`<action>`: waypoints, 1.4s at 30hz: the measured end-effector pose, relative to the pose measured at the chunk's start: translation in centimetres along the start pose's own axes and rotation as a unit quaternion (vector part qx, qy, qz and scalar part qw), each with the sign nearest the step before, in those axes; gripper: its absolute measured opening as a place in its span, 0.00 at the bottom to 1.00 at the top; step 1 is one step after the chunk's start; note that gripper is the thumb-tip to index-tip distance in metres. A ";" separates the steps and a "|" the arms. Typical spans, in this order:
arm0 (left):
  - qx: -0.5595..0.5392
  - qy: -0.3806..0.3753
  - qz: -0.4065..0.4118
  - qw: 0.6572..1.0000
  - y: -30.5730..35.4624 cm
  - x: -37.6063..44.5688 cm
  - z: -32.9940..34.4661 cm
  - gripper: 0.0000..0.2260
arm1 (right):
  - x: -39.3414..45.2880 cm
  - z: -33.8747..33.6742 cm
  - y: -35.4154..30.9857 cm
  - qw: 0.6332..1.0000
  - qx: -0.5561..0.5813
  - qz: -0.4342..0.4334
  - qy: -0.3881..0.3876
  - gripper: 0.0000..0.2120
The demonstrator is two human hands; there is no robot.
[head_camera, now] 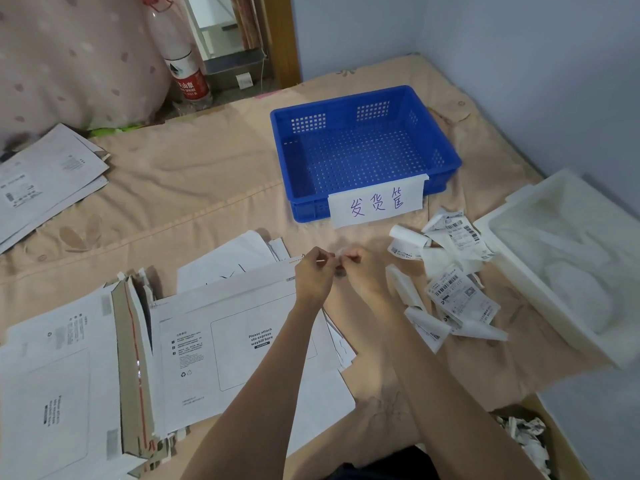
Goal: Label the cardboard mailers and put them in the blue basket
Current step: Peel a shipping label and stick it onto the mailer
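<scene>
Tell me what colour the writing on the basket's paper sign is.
Purple handwriting on the white sign, fixed to the blue basket; the head view shows it.

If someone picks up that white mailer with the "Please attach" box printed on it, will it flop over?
Probably not. The white mailer lies flat with straight edges, so it looks like stiff board. It seems thin, so likely light. Its smooth face may slide easily off the stack of mailers beside it.

one blue basket [363, 147], one white tray [568, 261], one bottle [188, 74], two hands.
</scene>
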State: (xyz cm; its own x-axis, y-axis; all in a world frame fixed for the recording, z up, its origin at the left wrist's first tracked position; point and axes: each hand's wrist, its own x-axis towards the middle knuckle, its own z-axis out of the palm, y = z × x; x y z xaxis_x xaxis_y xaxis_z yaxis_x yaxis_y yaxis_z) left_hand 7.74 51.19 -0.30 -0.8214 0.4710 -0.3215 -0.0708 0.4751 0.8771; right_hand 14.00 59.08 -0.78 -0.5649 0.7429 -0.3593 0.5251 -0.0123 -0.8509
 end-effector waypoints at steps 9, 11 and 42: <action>-0.022 0.020 0.002 1.000 0.7 -0.3 0.1 0.05 | 0.7 -0.1 -0.7 0.996 0.013 0.081 -0.037 0.13; -0.025 0.010 0.015 1.000 0.7 -0.4 0.1 0.05 | 0.6 0.0 -0.8 0.996 -0.014 0.065 -0.054 0.15; -0.059 0.008 -0.015 0.998 1.1 -0.3 -1.0 0.05 | 0.8 -0.1 -1.2 0.998 0.045 0.052 -0.012 0.08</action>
State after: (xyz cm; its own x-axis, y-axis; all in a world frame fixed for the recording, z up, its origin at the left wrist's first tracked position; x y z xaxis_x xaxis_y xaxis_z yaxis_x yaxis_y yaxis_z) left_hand 7.35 50.88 1.14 -0.8272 0.4455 -0.3424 -0.1605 0.3966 0.9038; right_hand 13.02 59.77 0.01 -0.5262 0.7178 -0.4559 0.5225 -0.1500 -0.8393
